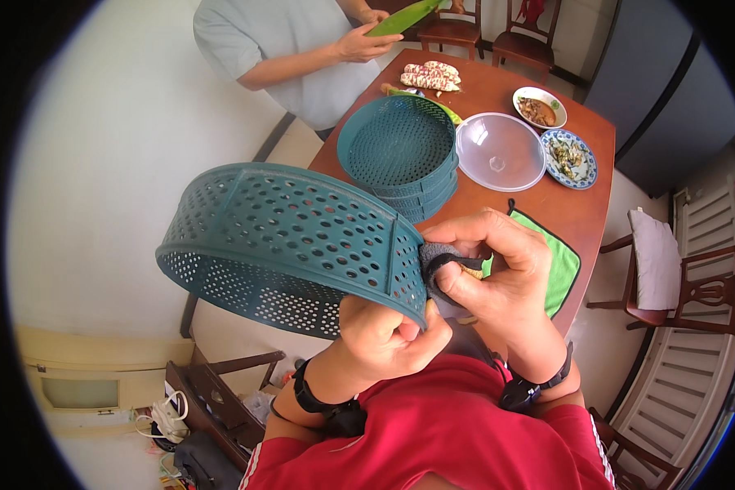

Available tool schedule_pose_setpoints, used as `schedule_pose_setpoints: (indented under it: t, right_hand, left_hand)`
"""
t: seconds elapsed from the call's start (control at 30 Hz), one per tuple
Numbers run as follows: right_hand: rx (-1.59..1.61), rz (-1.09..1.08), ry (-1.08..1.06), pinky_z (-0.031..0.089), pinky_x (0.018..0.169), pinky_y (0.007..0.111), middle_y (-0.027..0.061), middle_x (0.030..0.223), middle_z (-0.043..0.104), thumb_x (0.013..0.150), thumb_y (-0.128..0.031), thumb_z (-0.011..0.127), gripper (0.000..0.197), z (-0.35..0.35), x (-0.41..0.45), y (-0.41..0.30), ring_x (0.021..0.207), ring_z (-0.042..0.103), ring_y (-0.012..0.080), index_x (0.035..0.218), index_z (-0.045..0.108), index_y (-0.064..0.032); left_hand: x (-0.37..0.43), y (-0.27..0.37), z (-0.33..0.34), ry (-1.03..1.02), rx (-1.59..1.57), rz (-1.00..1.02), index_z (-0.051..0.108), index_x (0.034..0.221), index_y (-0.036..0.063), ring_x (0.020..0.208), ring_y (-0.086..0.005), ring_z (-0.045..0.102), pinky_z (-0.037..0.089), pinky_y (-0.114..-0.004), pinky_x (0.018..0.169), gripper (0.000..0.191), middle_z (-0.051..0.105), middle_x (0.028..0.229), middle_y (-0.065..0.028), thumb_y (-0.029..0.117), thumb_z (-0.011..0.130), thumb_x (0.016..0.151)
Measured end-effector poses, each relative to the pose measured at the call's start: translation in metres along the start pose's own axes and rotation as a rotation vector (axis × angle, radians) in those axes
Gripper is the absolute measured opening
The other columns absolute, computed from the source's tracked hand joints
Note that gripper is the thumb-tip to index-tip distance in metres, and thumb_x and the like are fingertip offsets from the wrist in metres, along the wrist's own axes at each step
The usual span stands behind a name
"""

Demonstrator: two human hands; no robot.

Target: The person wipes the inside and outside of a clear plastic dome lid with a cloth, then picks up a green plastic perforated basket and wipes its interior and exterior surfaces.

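A round perforated green plastic basket [294, 229] is held up on its side before me. My left hand [392, 337] grips its lower right rim. My right hand [496, 263] pinches a folded grey cloth [441, 269] with a black edge against the outer side wall, near the rim. Just beyond, several similar green baskets [398, 147] stand stacked on the wooden table. A translucent plastic lid or bowl [501, 153] lies right of the stack. A green cloth [554, 263] with dark edging is spread near the table's right edge, partly behind my right hand.
A co-worker [306, 55] stands at the table's far left, holding a corn cob in green husk [404, 18]. Husked speckled corn cobs [432, 76] lie near them. A bowl of food [539, 107] and a patterned plate [569, 159] sit at right. A cushioned chair [655, 263] stands beyond.
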State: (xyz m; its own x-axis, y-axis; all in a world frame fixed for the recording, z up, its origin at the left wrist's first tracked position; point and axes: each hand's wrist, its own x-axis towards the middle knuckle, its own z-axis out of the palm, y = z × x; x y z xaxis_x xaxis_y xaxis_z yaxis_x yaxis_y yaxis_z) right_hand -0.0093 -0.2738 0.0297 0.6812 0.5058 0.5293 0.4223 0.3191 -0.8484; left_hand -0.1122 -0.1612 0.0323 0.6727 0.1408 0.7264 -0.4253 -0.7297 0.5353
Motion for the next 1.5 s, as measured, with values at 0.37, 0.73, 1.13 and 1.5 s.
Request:
schedule_pose_setpoints:
  t: [0.37, 0.73, 1.13, 1.5]
  right_hand:
    - [-0.017, -0.14, -0.026, 0.045, 0.059, 0.024, 0.0061, 0.075, 0.059, 0.07, -0.004, 0.063, 0.022, -0.005, 0.015, -0.001, 0.064, 0.054, 0.0107, 0.091, 0.066, -0.0015]
    - [-0.241, 0.076, -0.046, 0.042, 0.051, 0.025, 0.0048, 0.067, 0.056, 0.065, -0.002, 0.066, 0.014, 0.003, -0.019, 0.025, 0.055, 0.052, 0.0136, 0.078, 0.065, -0.0029]
    - [-0.248, -0.167, 0.072, 0.042, 0.047, 0.024, 0.0048, 0.065, 0.057, 0.06, -0.002, 0.066, 0.021, -0.001, -0.03, 0.034, 0.053, 0.053, 0.0121, 0.081, 0.066, -0.0011]
    - [-0.067, -0.084, 0.02, 0.041, 0.05, 0.023, 0.0062, 0.08, 0.062, 0.065, -0.006, 0.073, 0.028, -0.001, -0.027, 0.033, 0.06, 0.051, 0.0106, 0.092, 0.066, -0.0019]
  left_hand:
    - [-0.001, -0.001, -0.002, -0.158, -0.059, 0.064, 0.051, 0.062, 0.0072, 0.045, -0.0104, 0.037, 0.03, -0.024, 0.046, 0.017, 0.041, 0.053, 0.0031, -0.004, 0.062, 0.055]
    - [0.011, 0.0, -0.033, 0.082, -0.477, -0.597, 0.042, 0.084, 0.003, 0.043, -0.0101, 0.045, 0.036, -0.021, 0.039, 0.017, 0.047, 0.055, -0.0041, 0.017, 0.046, 0.092]
    - [0.008, -0.015, -0.015, 0.115, -0.662, -0.806, 0.053, 0.084, 0.0027, 0.045, -0.0102, 0.05, 0.037, -0.02, 0.045, 0.023, 0.057, 0.064, -0.0037, 0.024, 0.058, 0.087]
    - [0.011, 0.001, -0.012, 0.153, -0.288, -0.412, 0.054, 0.078, -0.0018, 0.06, -0.0075, 0.05, 0.042, -0.024, 0.055, 0.004, 0.056, 0.071, -0.002, -0.006, 0.053, 0.076]
